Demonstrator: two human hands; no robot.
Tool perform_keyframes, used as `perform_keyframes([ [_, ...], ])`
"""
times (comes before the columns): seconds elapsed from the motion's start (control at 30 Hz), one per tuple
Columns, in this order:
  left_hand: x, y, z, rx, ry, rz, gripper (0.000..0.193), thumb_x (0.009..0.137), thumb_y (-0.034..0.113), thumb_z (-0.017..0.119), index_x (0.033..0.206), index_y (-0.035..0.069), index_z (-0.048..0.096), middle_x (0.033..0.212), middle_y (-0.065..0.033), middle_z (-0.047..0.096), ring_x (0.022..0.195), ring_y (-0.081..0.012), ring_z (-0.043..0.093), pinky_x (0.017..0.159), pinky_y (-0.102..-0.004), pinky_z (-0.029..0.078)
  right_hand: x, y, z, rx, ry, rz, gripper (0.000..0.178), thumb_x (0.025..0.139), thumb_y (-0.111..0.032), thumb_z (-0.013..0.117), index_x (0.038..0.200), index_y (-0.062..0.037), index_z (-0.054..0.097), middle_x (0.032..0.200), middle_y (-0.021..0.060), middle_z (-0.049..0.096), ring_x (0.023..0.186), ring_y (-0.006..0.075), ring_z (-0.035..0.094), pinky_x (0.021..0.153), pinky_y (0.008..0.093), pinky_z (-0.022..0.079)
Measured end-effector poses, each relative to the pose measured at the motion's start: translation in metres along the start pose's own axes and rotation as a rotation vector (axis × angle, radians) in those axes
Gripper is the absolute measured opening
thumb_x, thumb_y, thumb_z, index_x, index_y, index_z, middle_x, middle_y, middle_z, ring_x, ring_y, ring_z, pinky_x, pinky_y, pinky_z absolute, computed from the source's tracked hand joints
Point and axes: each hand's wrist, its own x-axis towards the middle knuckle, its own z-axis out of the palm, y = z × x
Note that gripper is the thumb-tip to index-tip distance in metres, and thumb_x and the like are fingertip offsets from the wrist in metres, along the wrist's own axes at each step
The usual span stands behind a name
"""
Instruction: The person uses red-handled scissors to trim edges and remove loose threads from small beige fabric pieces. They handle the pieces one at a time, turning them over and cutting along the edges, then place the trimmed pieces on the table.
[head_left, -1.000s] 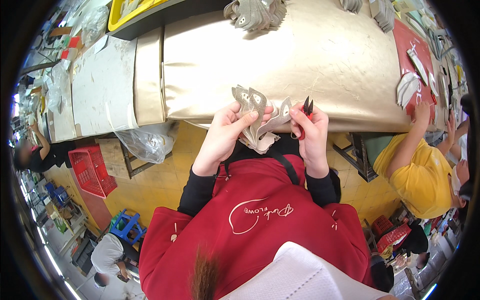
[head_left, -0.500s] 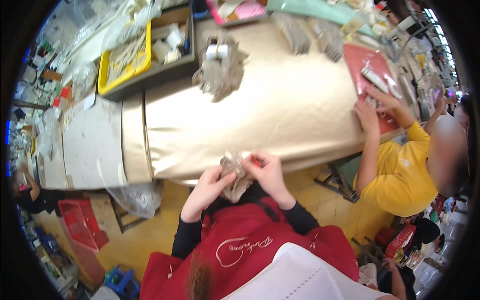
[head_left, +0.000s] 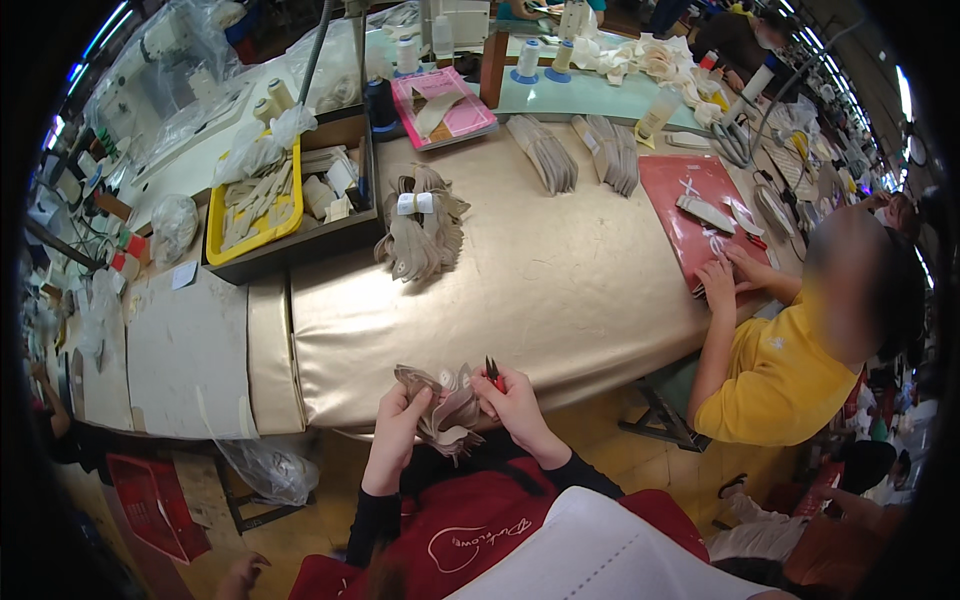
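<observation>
At the table's near edge, my left hand [head_left: 397,425] grips a bunch of grey-beige fabric pieces [head_left: 447,425], their ends fanned out and curling. Close on the other side, my right hand [head_left: 517,408] is closed around small thread snips [head_left: 492,372] with dark blades pointing up and a red handle. Its fingers also meet the right side of the bunch. Farther up the table lies a larger tied bundle of similar pieces [head_left: 425,240] with a white label round it.
A dark tray [head_left: 290,250] at the far left holds a yellow bin [head_left: 213,235] of strips. Two stacks of grey pieces [head_left: 545,155] lie at the back, near a pink booklet [head_left: 455,125] and thread cones [head_left: 527,60]. At right, a person in yellow [head_left: 770,380] works over a red mat [head_left: 675,200].
The view has tilted upward, so more of the table's back shows. The bunch is spread wider in my left hand, and the snips' blades now point up in my right.
</observation>
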Motion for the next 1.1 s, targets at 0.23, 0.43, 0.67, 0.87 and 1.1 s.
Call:
perform_keyframes([
  [0.23, 0.002, 0.013, 0.007, 0.007, 0.068, -0.023, 0.023, 0.102, 0.013, 0.056, 0.118, -0.003, 0.059, 0.105, -0.0142, 0.071, 0.096, -0.0198, 0.07, 0.087, -0.0326, 0.055, -0.012, -0.016, 0.005, 0.073, 0.072, 0.003, 0.016, 0.1, -0.019, 0.064, 0.101, -0.0037, 0.06, 0.066, -0.0029, 0.052, 0.045, 0.0056, 0.046, 0.042, 0.0212, 0.031],
  [0.43, 0.003, 0.021, 0.014, -0.001, -0.012, -0.015, 0.024, 0.101, 0.013, 0.059, 0.119, -0.003, 0.06, 0.105, -0.0128, 0.072, 0.091, -0.0153, 0.071, 0.08, -0.0281, 0.058, -0.017, -0.025, 0.002, 0.087, 0.154, -0.082, 0.015, 0.099, -0.017, 0.065, 0.099, -0.002, 0.063, 0.068, -0.0025, 0.053, 0.047, 0.0046, 0.044, 0.043, 0.021, 0.031],
  [0.67, 0.0, 0.02, 0.02, -0.048, 0.012, -0.126, 0.021, 0.1, 0.012, 0.061, 0.111, -0.007, 0.063, 0.101, -0.0154, 0.073, 0.084, -0.0127, 0.07, 0.076, -0.0246, 0.058, -0.014, -0.025, -0.005, 0.192, 0.059, -0.016, 0.011, 0.095, -0.012, 0.067, 0.093, -0.0014, 0.066, 0.064, -0.0033, 0.054, 0.043, 0.0043, 0.042, 0.041, 0.0212, 0.027],
  [0.87, 0.0, 0.02, 0.022, -0.045, 0.036, -0.128, 0.022, 0.098, 0.01, 0.063, 0.112, -0.007, 0.062, 0.099, -0.0156, 0.074, 0.081, -0.0122, 0.07, 0.072, -0.0234, 0.057, -0.009, -0.019, -0.007, 0.171, 0.092, 0.03, 0.012, 0.094, -0.012, 0.069, 0.092, -0.0005, 0.067, 0.066, -0.0021, 0.058, 0.041, 0.0035, 0.041, 0.04, 0.0205, 0.025],
  [1.1, -0.002, 0.019, 0.023, 0.018, 0.047, -0.133, 0.019, 0.096, 0.009, 0.066, 0.105, -0.007, 0.066, 0.091, -0.0141, 0.074, 0.074, -0.0128, 0.07, 0.069, -0.024, 0.058, -0.005, -0.022, -0.004, -0.359, 0.171, -0.098, 0.021, 0.093, -0.012, 0.069, 0.111, -0.0021, 0.067, 0.08, 0.0026, 0.063, 0.057, 0.0084, 0.055, 0.05, 0.0222, 0.04],
])
